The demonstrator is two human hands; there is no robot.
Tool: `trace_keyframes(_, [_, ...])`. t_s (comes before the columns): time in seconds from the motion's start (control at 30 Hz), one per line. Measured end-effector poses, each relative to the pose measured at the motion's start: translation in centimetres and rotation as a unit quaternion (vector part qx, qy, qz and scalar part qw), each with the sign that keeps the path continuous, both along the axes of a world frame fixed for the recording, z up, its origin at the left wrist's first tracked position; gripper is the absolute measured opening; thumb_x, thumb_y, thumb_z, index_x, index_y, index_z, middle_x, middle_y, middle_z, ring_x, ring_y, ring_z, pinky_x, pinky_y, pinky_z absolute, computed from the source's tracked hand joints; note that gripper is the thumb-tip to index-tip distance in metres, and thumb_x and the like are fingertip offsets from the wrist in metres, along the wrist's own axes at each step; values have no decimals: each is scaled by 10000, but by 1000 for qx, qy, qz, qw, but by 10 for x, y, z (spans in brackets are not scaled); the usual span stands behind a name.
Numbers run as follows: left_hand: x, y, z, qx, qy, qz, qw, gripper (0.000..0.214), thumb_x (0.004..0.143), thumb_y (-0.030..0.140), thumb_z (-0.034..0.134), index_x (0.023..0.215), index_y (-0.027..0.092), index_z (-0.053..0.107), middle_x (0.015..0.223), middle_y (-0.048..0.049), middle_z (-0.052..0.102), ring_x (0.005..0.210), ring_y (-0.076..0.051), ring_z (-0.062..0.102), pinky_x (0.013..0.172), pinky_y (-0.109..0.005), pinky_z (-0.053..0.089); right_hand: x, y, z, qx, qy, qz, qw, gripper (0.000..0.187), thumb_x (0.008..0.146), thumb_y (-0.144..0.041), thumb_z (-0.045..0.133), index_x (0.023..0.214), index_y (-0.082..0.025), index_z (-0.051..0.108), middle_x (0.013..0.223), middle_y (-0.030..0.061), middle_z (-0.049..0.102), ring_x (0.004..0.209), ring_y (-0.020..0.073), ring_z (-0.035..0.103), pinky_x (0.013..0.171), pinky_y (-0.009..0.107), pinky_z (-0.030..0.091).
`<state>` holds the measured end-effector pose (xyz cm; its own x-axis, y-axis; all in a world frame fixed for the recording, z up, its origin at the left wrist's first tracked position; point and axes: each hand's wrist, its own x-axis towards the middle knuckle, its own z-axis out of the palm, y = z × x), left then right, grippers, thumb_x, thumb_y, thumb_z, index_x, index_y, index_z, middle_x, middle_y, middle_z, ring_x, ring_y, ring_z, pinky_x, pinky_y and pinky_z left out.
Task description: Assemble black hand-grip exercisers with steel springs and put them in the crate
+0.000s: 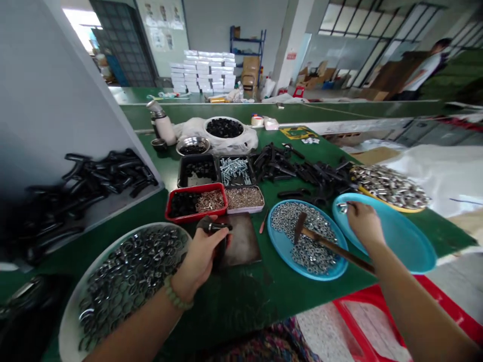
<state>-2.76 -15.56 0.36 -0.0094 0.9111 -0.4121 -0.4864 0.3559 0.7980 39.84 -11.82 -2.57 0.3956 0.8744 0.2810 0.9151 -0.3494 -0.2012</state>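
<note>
Bare left hand [198, 256] clamps a black plastic fitting [213, 227], while the right hand [364, 226] pinches a small silver ring [342, 207] above a round turquoise plastic tray [400, 246], set within easy reach.

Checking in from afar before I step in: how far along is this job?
Done, it seems: a heap of black parts lies on the bench, though their finish can't be told. In hand: the left hand grips a black part; the right hand pinches a small metal piece. Left: a blue plate of nuts and a white plate of metal rings.
</note>
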Motion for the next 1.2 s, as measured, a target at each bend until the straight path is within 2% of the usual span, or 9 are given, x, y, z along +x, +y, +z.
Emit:
trace_keyframes(0.07, [-1, -3, 0, 8, -7, -17, 1000, 522, 635, 191, 771, 1067, 215, 480, 760, 21, 665, 631, -124, 653, 626, -240, 529, -30, -10, 5, 61, 145, 32, 987, 407, 924, -307, 391, 1224, -90, 557, 815, 135, 650, 684, 174, 592, 669, 314, 446])
trace_keyframes(0.1, [-2, -5, 0, 9, -8, -25, 1000, 514, 633, 197, 768, 1059, 212, 481, 769, 17, 669, 637, -123, 653, 630, -239, 525, -50, -15, 7, 85, 248, 56, 963, 411, 903, -355, 439, 1237, -138, 541, 743, 74, 629, 608, 152, 559, 613, 296, 444])
trace_keyframes(0.2, [-5, -10, -4, 19, -14, -41, 999, 498, 644, 199, 749, 1062, 203, 479, 821, -3, 682, 665, -128, 654, 655, -251, 519, -123, -29, 13, 78, 500, 151, 850, 384, 825, -452, 564, 1124, -212, 585, 643, -13, 570, 525, 123, 487, 514, 263, 408])
trace_keyframes(0.33, [-11, -18, -11, 62, -38, -54, 996, 565, 629, 127, 731, 1115, 211, 456, 973, -24, 685, 850, -144, 658, 796, -277, 511, -210, -44, 24, -26, 607, 229, 760, 343, 724, -389, 708, 1012, -206, 670, 803, 26, 653, 729, 152, 585, 668, 285, 462])
trace_keyframes(0.43, [-16, -21, -15, 105, 0, -65, 992, 543, 679, 160, 719, 1147, 219, 451, 1004, -20, 671, 898, -149, 646, 841, -303, 503, -250, -49, 33, -63, 620, 282, 729, 296, 709, -352, 724, 963, -208, 675, 902, 27, 659, 773, 141, 594, 695, 276, 462])
trace_keyframes(0.57, [-22, -20, -18, 184, 157, -72, 968, 473, 713, 192, 718, 1130, 209, 496, 981, -12, 671, 917, -161, 640, 870, -319, 496, -279, -48, 44, -98, 619, 316, 712, 263, 798, -450, 617, 871, -200, 581, 597, -54, 522, 502, 87, 466, 493, 229, 377])
trace_keyframes(0.73, [-24, -17, -17, 273, 284, -74, 916, 377, 721, 184, 712, 1064, 200, 557, 996, -17, 675, 964, -180, 635, 938, -365, 473, -296, -41, 48, -110, 584, 312, 741, 312, 798, -495, 589, 759, -199, 499, 547, -72, 459, 421, 59, 360, 403, 202, 269])
trace_keyframes(0.9, [-24, -18, -12, 291, 318, -76, 899, 423, 724, 136, 696, 1117, 213, 561, 980, -5, 685, 966, -165, 638, 936, -351, 482, -295, -37, 47, -132, 551, 297, 769, 321, 804, -503, 561, 724, -202, 483, 501, -73, 453, 392, 58, 335, 384, 201, 231])
trace_keyframes(1.2, [-23, -17, -16, 313, 351, -102, 877, 425, 746, 200, 687, 1151, 208, 557, 1028, -41, 680, 990, -194, 650, 947, -376, 489, -276, -35, 51, -169, 500, 345, 776, 244, 822, -415, 584, 766, -190, 508, 574, -61, 468, 492, 76, 393, 457, 210, 270])
